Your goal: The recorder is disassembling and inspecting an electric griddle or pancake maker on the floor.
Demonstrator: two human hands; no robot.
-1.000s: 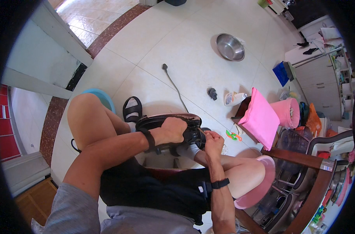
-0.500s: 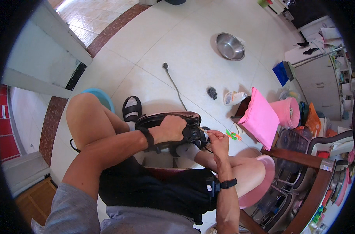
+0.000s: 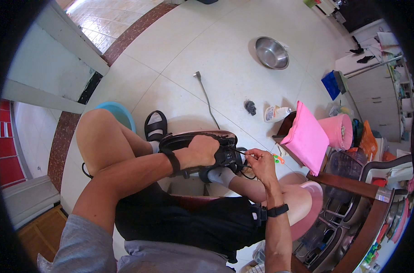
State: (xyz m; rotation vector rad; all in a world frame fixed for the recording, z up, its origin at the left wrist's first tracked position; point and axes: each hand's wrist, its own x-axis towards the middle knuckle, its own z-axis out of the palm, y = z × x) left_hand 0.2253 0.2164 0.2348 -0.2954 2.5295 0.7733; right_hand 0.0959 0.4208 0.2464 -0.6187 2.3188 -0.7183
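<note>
A black object with buckles or fittings and a dark pinkish rim (image 3: 170, 141) lies between my knees, its exact kind unclear. My left hand (image 3: 203, 149) is closed over it, the fingertips largely hidden. Just right of it my right hand (image 3: 259, 163) pinches a thin dark cord (image 3: 241, 152), which reaches to the object and loops below my fingers. A grey cable (image 3: 206, 98) with a plug lies on the floor beyond. My black sandal (image 3: 156, 125) shows left of the object.
Blue basin (image 3: 116, 111) by my left knee; pink basin (image 3: 312, 214) by my right. Steel bowl (image 3: 271, 52), bottle (image 3: 273, 113) and dark clump (image 3: 249, 107) on the tiles. At right, pink cushion (image 3: 304, 141), pink bucket (image 3: 339, 129), wooden frame (image 3: 357, 185). Doorway at upper left.
My right hand and forearm have moved rightward and slightly up, pulling away from the black object with the dark cord between them. My left hand stays nearly in place.
</note>
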